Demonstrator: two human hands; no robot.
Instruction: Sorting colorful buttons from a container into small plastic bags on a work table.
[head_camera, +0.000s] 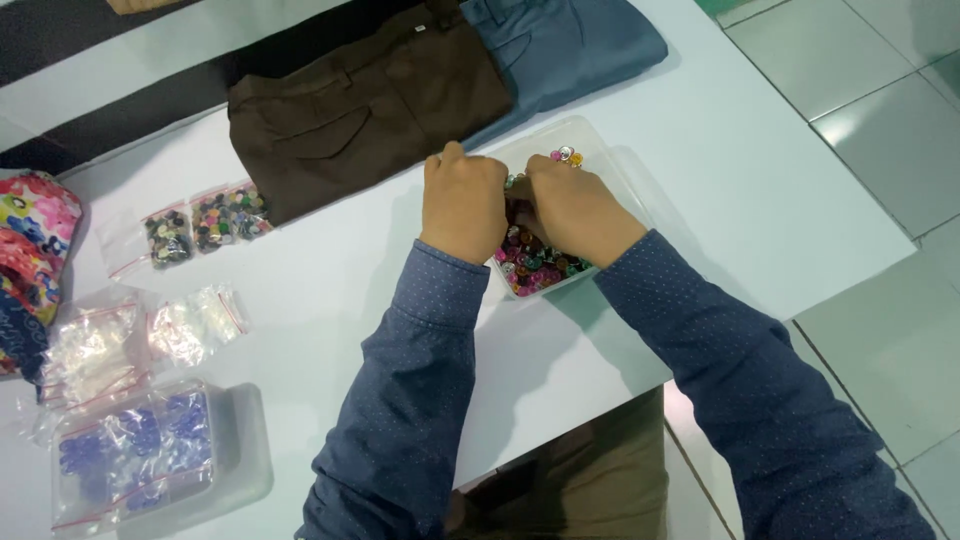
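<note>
I had both hands together over the clear plastic tray of mixed coloured buttons (535, 268), dead ahead on the white bench (760, 200): left hand (464, 203) at its near-left edge, right hand (574, 209) inside; grip hidden, tray's long axis running away rightward.

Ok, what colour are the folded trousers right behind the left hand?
Dark brown; the trousers lie just beyond the left hand, clearest in the head view.
</note>
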